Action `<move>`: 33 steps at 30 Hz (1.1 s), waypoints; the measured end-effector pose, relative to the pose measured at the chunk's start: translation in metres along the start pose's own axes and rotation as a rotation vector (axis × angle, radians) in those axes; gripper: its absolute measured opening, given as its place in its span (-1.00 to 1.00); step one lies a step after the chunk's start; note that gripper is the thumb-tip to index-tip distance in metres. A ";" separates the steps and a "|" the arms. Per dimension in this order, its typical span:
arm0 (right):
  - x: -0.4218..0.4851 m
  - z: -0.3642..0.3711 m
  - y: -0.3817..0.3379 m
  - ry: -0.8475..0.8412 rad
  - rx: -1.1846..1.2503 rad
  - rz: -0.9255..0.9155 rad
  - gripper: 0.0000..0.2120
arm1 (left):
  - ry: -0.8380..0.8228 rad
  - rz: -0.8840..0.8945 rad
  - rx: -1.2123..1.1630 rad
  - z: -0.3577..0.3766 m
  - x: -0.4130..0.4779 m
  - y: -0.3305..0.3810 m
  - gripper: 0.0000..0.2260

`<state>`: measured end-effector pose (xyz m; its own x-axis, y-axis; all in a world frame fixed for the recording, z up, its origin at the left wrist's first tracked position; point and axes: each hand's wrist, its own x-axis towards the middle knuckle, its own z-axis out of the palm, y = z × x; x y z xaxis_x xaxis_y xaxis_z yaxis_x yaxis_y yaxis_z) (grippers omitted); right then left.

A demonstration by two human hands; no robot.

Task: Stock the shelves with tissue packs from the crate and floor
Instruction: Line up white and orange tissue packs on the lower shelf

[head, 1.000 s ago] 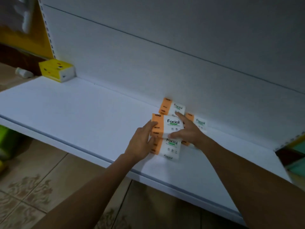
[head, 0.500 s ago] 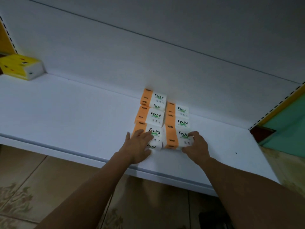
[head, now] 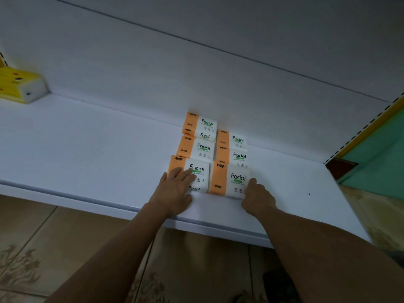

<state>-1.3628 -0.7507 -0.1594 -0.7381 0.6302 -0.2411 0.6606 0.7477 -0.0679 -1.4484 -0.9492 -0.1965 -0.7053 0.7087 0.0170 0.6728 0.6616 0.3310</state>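
On the white shelf [head: 87, 149], six orange-and-white tissue packs lie in two columns of three running from near the front edge back to the rear panel, the columns touching side by side. The left hand [head: 175, 191] rests flat with fingers spread loosely over the near-left pack [head: 196, 171], pressing rather than gripping it. The right hand [head: 258, 197] curls at the near right corner of the near-right pack [head: 229, 179], thumb against its side; a yellow pack [head: 19, 86] sits at the far left.
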 end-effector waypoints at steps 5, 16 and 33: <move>0.009 -0.002 0.001 0.151 0.344 0.023 -0.61 | 0.127 0.062 0.049 0.002 -0.008 -0.006 -0.55; 0.026 0.005 -0.011 -0.077 0.930 0.321 -0.78 | 0.200 0.079 0.136 0.018 -0.039 -0.025 -0.52; 0.051 0.005 -0.020 0.030 0.820 0.191 -0.67 | 0.184 -0.096 -0.207 0.013 -0.022 -0.017 -0.37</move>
<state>-1.4133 -0.7343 -0.1748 -0.5989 0.7445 -0.2951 0.6567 0.2457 -0.7130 -1.4417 -0.9725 -0.2145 -0.8047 0.5768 0.1407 0.5548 0.6461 0.5242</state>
